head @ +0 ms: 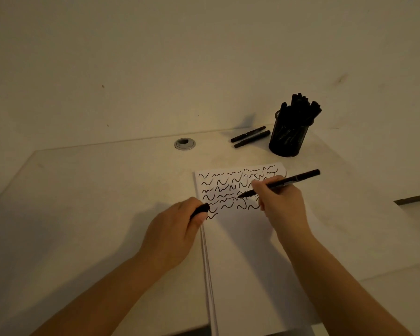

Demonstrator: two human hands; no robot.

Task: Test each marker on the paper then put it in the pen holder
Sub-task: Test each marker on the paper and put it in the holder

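Nearest me, the white paper [247,251] lies on the pale desk [83,202], its far half covered in rows of black squiggles. My right hand [280,202] grips an uncapped black marker [280,183], tip down on the scribbled area. My left hand [172,229] is curled tight around the cap [200,209] at the paper's left edge. Beyond, the black mesh pen holder [289,139] stands crammed with markers; two loose markers [250,137] lie just left of it, near a grey grommet [184,143].
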